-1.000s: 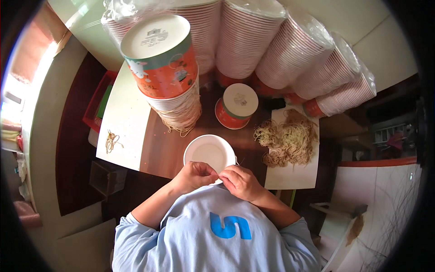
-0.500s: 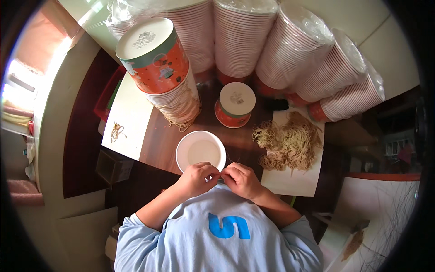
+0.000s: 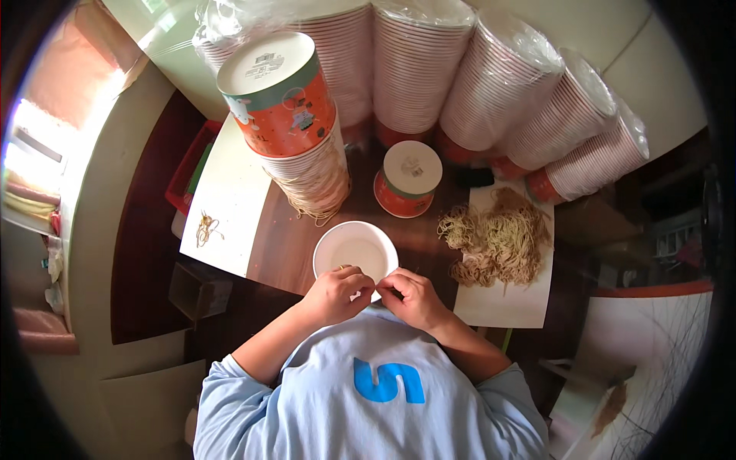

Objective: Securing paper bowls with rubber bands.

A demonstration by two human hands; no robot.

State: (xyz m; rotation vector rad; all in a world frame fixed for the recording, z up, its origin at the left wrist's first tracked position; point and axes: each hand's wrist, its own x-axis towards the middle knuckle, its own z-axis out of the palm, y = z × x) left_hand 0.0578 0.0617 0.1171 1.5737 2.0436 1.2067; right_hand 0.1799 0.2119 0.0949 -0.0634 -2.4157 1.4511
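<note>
Right in front of my chest stands a white paper bucket (image 3: 357, 251), its mouth facing up. Both my hands meet at its near rim. My left hand (image 3: 340, 294) is closed in a pinch, fingertips pointing right. My right hand (image 3: 414, 297) is pinched too, its fingertips almost against the left ones. Whatever lies between the fingertips is too small to make out. Farther back, an upside-down orange and green bucket (image 3: 410, 176) rests on the table. To the right, a heap of tangled tan cords (image 3: 502, 241) lies on a white board (image 3: 498, 307).
At the left rises a tall bucket stack (image 3: 280, 107) with cords draped around its lower part. Several plastic-wrapped bucket stacks (image 3: 422, 69) line the back. A small loop of cord (image 3: 205, 228) lies on a white panel (image 3: 222, 184). A box (image 3: 198, 293) sits below the table's left edge.
My fingertips stay close together at the bucket's near rim, with the hands slightly turned. The whole scene has shifted a little to the right in the view.
</note>
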